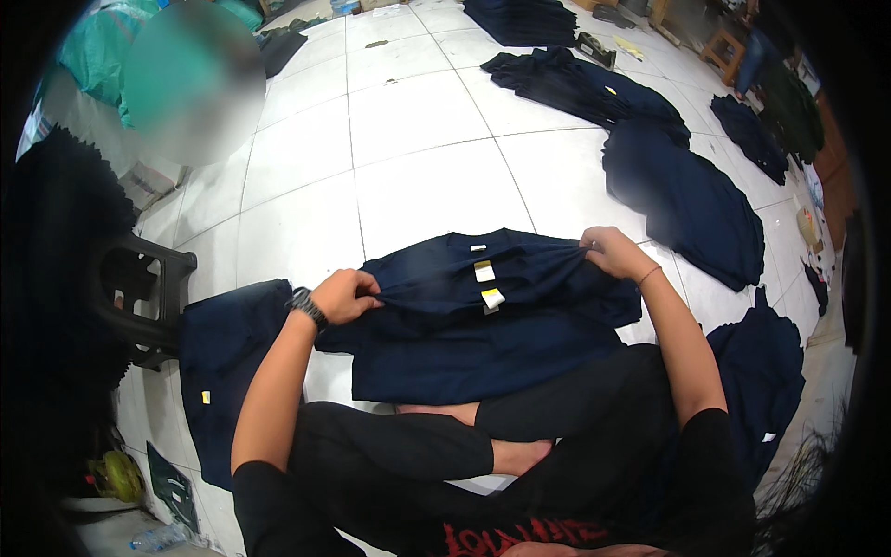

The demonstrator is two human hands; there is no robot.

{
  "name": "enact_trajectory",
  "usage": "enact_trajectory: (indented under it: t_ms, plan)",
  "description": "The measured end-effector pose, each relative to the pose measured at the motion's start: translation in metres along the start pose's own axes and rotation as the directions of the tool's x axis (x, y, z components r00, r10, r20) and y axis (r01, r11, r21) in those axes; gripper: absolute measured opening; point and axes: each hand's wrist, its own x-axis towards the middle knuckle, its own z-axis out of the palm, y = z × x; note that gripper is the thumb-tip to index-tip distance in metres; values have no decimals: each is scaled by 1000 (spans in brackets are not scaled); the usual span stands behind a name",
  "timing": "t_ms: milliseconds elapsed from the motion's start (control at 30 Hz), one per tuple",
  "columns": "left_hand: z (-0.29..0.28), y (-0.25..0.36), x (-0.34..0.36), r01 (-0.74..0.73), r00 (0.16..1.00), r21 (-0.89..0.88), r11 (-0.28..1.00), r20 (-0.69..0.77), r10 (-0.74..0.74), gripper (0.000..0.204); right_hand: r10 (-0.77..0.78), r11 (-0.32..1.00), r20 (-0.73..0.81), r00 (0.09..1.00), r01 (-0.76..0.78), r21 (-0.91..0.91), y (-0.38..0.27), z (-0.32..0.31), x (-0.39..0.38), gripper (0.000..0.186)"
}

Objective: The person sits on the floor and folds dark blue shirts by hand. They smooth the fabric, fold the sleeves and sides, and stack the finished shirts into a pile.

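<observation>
A navy blue T-shirt (436,297) is spread out in front of my crossed legs, lying over at least one more navy shirt (418,367). Small white and yellow labels (484,271) show near its middle. My left hand (346,297), below a dark wristwatch, pinches the cloth at the shirt's left side. At the opposite side, my right hand (613,252) pinches the shirt near its shoulder. The cloth is drawn into creases between the two hands. How many layers each hand grips is hidden.
Folded navy garments (237,343) lie at my left, beside a dark plastic stool (153,288). More navy piles (687,204) curve along the right, with one (756,381) near my right elbow. A plastic bottle (160,538) lies at lower left. White floor tiles (418,176) stretch ahead.
</observation>
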Motion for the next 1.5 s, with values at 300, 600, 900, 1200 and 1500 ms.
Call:
enact_trajectory:
  t_ms: [300, 600, 900, 1200, 1500]
  plan:
    - [10, 10, -69, -265, 835, 33, 964, -492, 246, 18, -11, 997, -24, 1000, 13, 76, -22, -30, -14, 22]
    - [18, 17, -56, -243, 872, 142, 960, -402, 280, 16, -58, 997, -114, 992, 64, 49, -29, -24, -15, 20]
    - [35, 22, -51, -212, 943, 265, 941, -198, 269, 22, -78, 995, -124, 989, 71, -66, -22, -26, -15, 19]
    - [62, 53, -51, -257, 962, 610, 750, 84, 262, 66, -164, 980, -61, 985, 156, -124, -20, -13, -7, 26]
    - [81, 87, -49, -349, 937, 728, 590, 289, 197, 79, -76, 971, -93, 993, 52, -235, 0, 1, 2, 23]
